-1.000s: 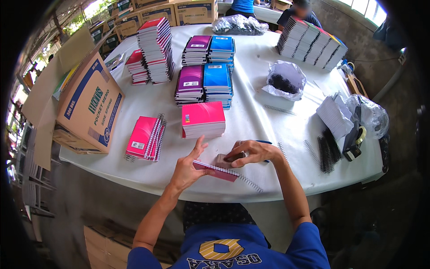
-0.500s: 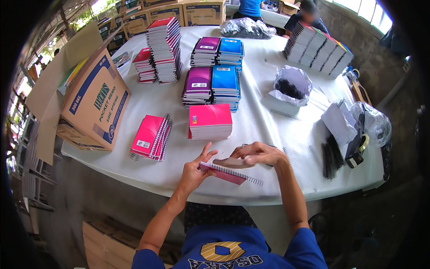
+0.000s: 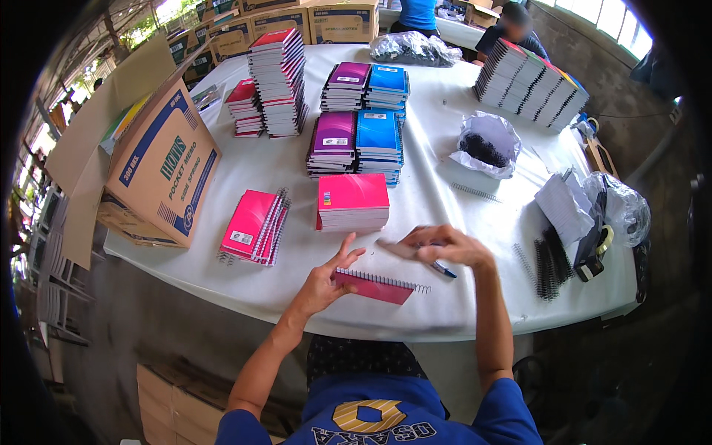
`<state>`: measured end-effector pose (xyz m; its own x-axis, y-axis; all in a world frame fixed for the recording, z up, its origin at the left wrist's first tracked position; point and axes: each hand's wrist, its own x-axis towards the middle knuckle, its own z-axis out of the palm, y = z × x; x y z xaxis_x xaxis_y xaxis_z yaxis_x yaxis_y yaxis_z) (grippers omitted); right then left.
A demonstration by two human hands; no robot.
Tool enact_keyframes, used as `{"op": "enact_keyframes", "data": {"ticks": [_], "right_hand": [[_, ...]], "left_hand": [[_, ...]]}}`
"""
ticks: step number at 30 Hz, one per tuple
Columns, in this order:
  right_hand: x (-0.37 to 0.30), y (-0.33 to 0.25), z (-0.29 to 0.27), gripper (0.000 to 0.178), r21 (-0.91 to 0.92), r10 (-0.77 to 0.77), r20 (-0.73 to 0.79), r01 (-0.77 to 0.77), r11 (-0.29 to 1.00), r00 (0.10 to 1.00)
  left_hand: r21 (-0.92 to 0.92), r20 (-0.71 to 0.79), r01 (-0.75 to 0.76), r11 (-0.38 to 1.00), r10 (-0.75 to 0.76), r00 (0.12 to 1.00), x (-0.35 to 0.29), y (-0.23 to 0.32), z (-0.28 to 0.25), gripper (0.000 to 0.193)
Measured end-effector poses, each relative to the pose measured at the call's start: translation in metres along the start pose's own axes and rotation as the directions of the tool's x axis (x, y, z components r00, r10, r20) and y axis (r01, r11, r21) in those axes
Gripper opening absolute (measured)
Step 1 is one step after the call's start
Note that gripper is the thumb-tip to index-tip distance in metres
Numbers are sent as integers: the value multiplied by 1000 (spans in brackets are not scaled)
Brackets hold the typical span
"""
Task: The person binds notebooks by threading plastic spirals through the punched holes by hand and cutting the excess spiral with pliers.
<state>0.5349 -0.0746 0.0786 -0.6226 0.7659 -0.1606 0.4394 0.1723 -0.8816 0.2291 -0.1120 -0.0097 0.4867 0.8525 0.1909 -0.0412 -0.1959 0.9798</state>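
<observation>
My left hand (image 3: 320, 286) grips a small pink notebook (image 3: 382, 290) at its left end, thumb in front and fingers raised behind. A wire spiral coil (image 3: 386, 280) runs along the notebook's upper edge, its loose end poking past the right corner. Above and to the right, my right hand (image 3: 452, 246) is closed on a flat greyish-brown piece (image 3: 397, 249), blurred, its kind unclear. That piece is apart from the coil. A blue-capped pen (image 3: 445, 270) shows just below the right hand. Behind the hands stands a stack of pink notebooks (image 3: 353, 194).
Coil-bound pink notebooks (image 3: 251, 228) lie left, beside a large open carton (image 3: 159, 167). Purple (image 3: 334, 141) and blue notebooks (image 3: 378, 137) are stacked farther back. At right are a bag of black coils (image 3: 486, 144), loose coils (image 3: 549, 267) and a tape roll (image 3: 604, 237). A person sits beyond.
My right hand has lifted slightly away from the coil with the greyish-brown piece. Less coil sticks out past the notebook's corner. The pen is more exposed.
</observation>
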Motion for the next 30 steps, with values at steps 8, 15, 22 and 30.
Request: {"op": "enact_keyframes", "data": {"ticks": [8, 15, 22, 30], "right_hand": [[-23, 48, 13, 40, -649, -273, -663, -353, 674, 697], [-23, 72, 86, 50, -813, -394, -546, -354, 462, 740], [-39, -21, 144, 50, -656, -402, -535, -65, 752, 743], [-37, -37, 156, 44, -694, -460, -485, -7, 720, 744]], "left_hand": [[-44, 27, -27, 999, 28, 999, -1, 3, -10, 52], [527, -97, -71, 847, 143, 985, -19, -6, 14, 55], [795, -163, 4, 606, 208, 964, -18, 16, 33, 62], [861, -199, 45, 506, 254, 946, -19, 23, 45, 69]]}}
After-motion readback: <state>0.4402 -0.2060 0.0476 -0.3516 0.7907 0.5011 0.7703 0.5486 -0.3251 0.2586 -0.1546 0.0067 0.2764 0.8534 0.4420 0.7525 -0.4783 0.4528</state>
